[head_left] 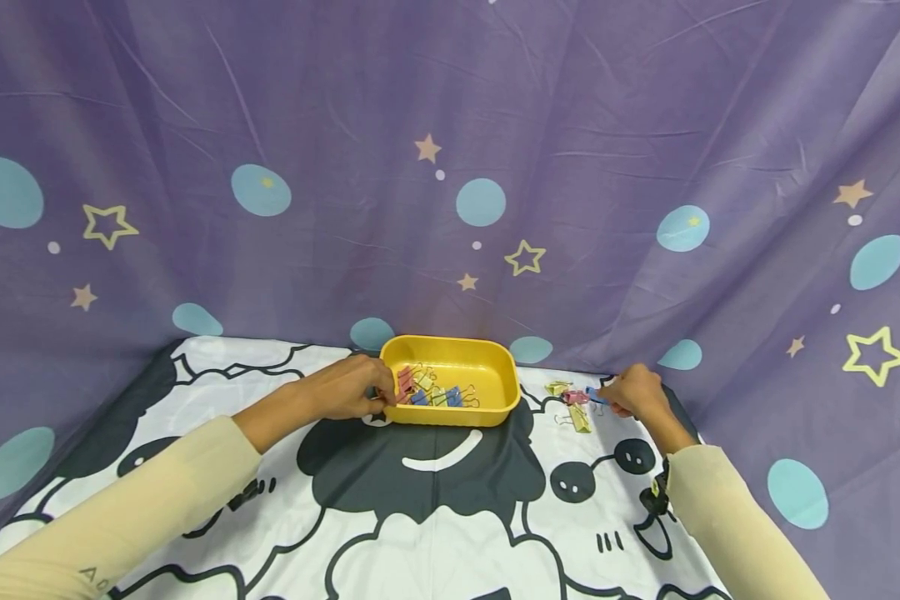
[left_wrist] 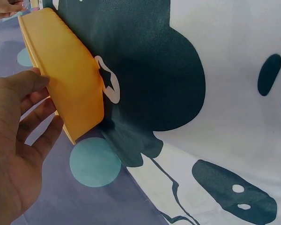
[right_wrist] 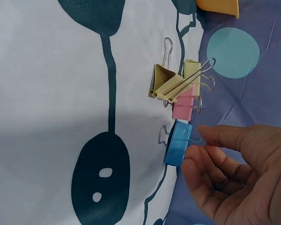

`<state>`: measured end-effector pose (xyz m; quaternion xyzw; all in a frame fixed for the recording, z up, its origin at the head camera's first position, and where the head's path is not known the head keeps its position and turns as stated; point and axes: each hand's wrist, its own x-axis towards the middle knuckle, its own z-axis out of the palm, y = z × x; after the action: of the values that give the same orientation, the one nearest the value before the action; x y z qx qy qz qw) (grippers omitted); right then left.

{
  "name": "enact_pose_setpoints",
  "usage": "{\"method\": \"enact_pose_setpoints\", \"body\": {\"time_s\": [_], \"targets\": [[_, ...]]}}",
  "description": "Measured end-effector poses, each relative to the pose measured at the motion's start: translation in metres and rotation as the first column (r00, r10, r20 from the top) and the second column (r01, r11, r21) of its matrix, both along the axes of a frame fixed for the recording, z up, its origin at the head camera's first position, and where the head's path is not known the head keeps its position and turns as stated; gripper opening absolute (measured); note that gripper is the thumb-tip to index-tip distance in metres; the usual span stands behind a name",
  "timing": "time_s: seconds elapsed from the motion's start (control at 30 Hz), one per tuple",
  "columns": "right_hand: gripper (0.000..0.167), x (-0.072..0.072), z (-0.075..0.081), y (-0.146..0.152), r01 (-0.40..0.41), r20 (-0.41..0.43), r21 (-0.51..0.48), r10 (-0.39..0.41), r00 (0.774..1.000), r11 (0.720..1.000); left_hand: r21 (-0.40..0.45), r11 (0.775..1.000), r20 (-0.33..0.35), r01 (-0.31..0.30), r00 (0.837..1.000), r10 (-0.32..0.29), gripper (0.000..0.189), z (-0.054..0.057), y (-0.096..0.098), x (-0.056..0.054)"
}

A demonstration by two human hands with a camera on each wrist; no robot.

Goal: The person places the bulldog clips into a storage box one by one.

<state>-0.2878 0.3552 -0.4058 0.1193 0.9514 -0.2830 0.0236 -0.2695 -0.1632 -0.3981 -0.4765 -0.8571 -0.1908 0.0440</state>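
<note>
My left hand [head_left: 352, 387] is at the left end of a yellow plastic tray [head_left: 487, 348] and grips its rim, the thumb on the outer wall [left_wrist: 70, 70] in the left wrist view. Pink, blue and yellow binder clips [head_left: 438, 393] lie inside the tray. To the right of it, my right hand [right_wrist: 239, 164] pinches the wire handle of a blue binder clip [right_wrist: 179, 143] between thumb and forefinger. Next to that clip lie a pink binder clip [right_wrist: 182, 105] and two yellow ones, the nearer [head_left: 579, 418] with its wire handles spread out.
A tablecloth [head_left: 435, 542] with black and white cartoon figures covers the table. Behind the tray hangs a purple curtain [head_left: 345, 167] with stars and blue dots, close to the table's back edge.
</note>
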Motion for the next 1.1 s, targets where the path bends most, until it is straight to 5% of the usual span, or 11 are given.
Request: {"method": "enact_pose_setpoints", "body": {"time_s": [0.2, 0.9, 1.1], "targets": [[0.038, -0.001, -0.002, 0.002, 0.026, 0.018, -0.017, -0.026, 1.000, 1.000, 0.000, 1.000, 0.007, -0.003, 1.000, 0.003, 0.015, -0.001, -0.001, 0.000], [0.014, -0.004, -0.005, 0.013, 0.139, -0.005, -0.078, -0.140, 0.990, 0.987, -0.007, 1.000, 0.030, -0.010, 0.999, 0.011, 0.017, 0.004, 0.001, 0.000], [0.012, -0.004, -0.003, 0.016, 0.164, 0.023, -0.291, -0.165, 0.986, 0.942, -0.011, 1.000, 0.033, -0.015, 0.999, 0.016, 0.017, 0.002, 0.000, 0.001]]}}
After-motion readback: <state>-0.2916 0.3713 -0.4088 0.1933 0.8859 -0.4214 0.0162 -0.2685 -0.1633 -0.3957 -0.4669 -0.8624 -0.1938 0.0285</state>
